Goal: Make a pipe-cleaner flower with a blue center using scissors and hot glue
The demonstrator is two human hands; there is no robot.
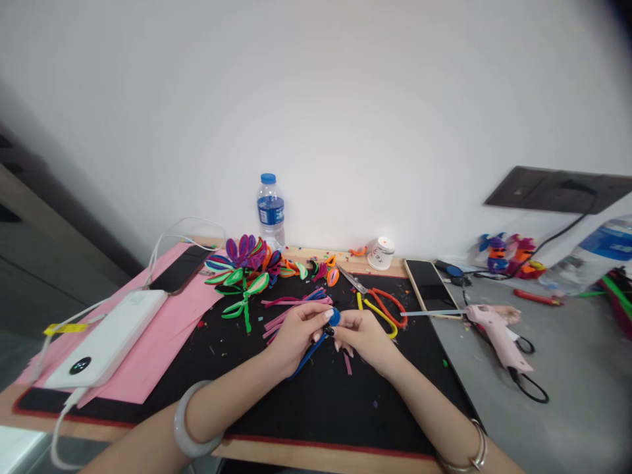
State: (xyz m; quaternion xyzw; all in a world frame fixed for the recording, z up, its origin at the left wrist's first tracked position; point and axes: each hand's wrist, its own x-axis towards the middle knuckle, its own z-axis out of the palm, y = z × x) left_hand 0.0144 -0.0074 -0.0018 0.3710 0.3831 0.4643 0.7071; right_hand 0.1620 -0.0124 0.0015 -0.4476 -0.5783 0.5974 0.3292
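Observation:
Over the middle of the black mat (316, 415), my left hand (302, 331) and my right hand (363, 334) meet at the fingertips. Between them is a small blue coil (334, 317), pinched by the fingers of both hands. A blue strip (309, 357) hangs down from my left fingers toward the lower left. Pink, magenta and blue strips (279, 322) lie behind my left hand. Scissors with orange handles (388, 299) and a yellow strip (388, 320) rest just beyond my right hand.
Colourful fuzzy flowers (245, 270) and a water bottle (271, 210) are behind. At left, a white power bank (108, 339) and a phone (180, 268) lie on pink sheets (148, 368). At right are another phone (429, 286), a pink glue gun (501, 336), and a paper cup (380, 253) near the wall.

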